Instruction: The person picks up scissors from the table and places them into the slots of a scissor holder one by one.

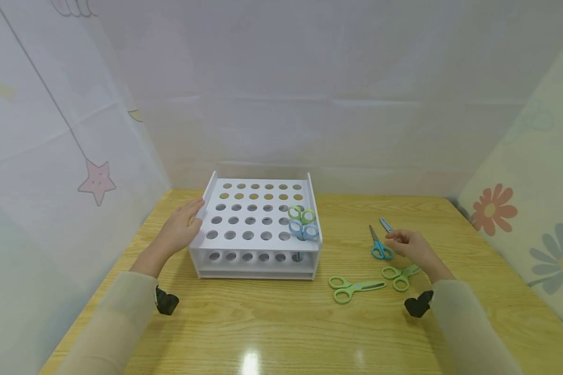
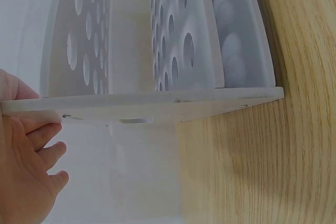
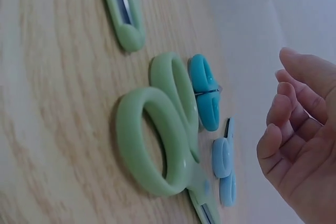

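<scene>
I monitor three feeds; the head view gives the general layout. The left hand (image 1: pixel 181 224) is clamped on the left side panel of the white perforated rack (image 1: pixel 258 244), with the panel edge between its digits. The rack stands on the wood-grain table (image 1: pixel 244 323), left of centre.

In the rack's rightmost column of holes, towards the front, I read two pairs seated handles up: green-handled scissors (image 1: pixel 308 215) behind and blue-handled scissors (image 1: pixel 311 231) in front. One metal blade shows beneath the top plate.

The right hand (image 1: pixel 411 247) is positioned over the right part of the table, its thumb and fingertips apart and its fingers loosely bent. In the head view it partly covers the light-blue scissors (image 1: pixel 386 225); the right wrist view shows a gap between them.

Just left of these lie the teal scissors (image 1: pixel 378 245), blade pointing away from the person. Nearer the person, two green scissors (image 1: pixel 354 287) lie flat, one to the right of the other, handles to the left.
</scene>
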`<state>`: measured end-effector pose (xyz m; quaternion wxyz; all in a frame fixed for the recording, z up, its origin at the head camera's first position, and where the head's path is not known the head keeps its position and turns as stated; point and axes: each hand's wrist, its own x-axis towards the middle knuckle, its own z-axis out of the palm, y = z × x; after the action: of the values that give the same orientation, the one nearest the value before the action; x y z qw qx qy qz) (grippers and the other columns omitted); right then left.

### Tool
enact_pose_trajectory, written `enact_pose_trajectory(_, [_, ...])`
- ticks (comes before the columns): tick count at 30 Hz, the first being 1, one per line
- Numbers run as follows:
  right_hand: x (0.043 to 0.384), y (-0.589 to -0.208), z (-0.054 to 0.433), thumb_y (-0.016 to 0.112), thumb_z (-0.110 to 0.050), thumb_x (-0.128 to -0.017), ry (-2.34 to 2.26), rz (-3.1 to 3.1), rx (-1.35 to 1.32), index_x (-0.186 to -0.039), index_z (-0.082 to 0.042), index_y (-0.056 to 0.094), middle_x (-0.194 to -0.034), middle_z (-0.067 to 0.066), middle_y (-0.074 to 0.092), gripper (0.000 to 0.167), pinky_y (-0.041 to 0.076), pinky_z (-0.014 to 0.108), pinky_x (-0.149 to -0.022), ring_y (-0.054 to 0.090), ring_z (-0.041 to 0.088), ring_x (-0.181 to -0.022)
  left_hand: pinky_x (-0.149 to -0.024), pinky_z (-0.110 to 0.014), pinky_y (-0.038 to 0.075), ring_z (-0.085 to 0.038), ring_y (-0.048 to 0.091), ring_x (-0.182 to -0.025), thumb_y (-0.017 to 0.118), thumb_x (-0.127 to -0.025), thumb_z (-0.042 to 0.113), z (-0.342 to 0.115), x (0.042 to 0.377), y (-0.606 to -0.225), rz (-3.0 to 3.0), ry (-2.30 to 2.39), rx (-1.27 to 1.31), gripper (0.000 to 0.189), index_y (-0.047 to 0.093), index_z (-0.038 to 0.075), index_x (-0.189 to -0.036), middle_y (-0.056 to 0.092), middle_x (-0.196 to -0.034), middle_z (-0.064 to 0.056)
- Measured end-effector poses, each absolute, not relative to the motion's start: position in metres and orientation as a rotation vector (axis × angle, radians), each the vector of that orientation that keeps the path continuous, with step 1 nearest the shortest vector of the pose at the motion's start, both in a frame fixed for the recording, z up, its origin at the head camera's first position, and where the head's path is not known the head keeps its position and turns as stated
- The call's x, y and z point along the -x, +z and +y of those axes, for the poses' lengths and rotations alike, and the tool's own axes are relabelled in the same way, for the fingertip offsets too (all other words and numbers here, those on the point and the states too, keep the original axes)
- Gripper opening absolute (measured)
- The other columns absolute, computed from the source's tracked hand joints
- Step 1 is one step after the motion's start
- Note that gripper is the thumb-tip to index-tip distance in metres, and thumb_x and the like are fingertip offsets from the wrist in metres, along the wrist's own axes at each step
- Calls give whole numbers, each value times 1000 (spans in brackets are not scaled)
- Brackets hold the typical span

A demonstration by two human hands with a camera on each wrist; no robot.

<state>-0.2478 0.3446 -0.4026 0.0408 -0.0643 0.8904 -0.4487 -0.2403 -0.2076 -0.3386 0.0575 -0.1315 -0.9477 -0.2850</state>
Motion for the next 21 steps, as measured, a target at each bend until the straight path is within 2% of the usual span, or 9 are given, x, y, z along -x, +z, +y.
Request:
enact_pose_trajectory(9, [247,-406,347,55,-23,-93,-1302,2731,196,-116,9,52,-84,17,54,40,46,34,-57,48,28,-67,-110,-47,4,-34,13,-136,35,-92,12,-208,240,-339,-2876,-863,403,51,29,-4,-141,23,-147,-20])
enact_pose_trajectory(17, [247,-413,350,57,-22,-92,-1199,2729,189,-117,9,53,-95,13,54,40,45,35,-68,48,25,-84,-110,-48,4,-35,14,-136,35,-92,10,-208,240,-339,-2861,-868,414,51,30,-5,-141,24,-147,-20])
enact_pose_trajectory(21, [249,-417,352,58,-21,-91,-1168,2742,207,-114,8,54,-93,11,55,37,45,34,-67,48,24,-82,-110,-47,3,-34,13,-136,35,-93,12,-208,241,-340,-2870,-867,406,51,29,-4,-141,23,-147,-19])
